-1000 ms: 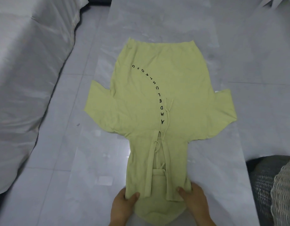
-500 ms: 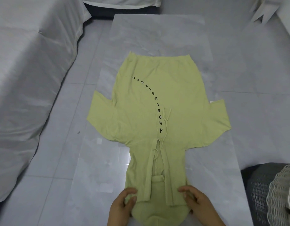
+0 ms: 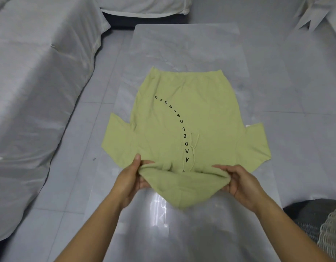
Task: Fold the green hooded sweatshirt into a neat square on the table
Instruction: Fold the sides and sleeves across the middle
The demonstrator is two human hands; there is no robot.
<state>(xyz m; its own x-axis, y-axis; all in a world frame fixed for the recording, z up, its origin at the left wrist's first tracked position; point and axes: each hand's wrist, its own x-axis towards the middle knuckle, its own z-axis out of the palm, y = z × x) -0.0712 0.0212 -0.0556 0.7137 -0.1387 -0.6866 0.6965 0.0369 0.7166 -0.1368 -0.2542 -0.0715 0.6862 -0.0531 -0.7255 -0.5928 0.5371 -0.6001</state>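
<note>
Your light green hooded sweatshirt (image 3: pixel 182 110) lies front side up along the middle of the pale grey glossy table (image 3: pixel 186 44), with its hem at the far end and its hood (image 3: pixel 182 188) nearest you. Your left hand (image 3: pixel 132 178) pinches the hood's left edge, thumb on top of the cloth and fingers curled beneath it. Your right hand (image 3: pixel 241 183) grips the hood's right edge the same way, fingers bent round the bunched fabric. Between your hands the hood forms a rolled ridge across the neckline, and its pointed end faces you. The folded sleeve stubs stick out to either side over the table. A curved line of black letters (image 3: pixel 179 123) runs down the chest, beside a thin green drawstring (image 3: pixel 194 146). A white-sheeted sofa (image 3: pixel 40 82) stands at your left, and a pale woven basket (image 3: pixel 331 235) at your lower right.
</note>
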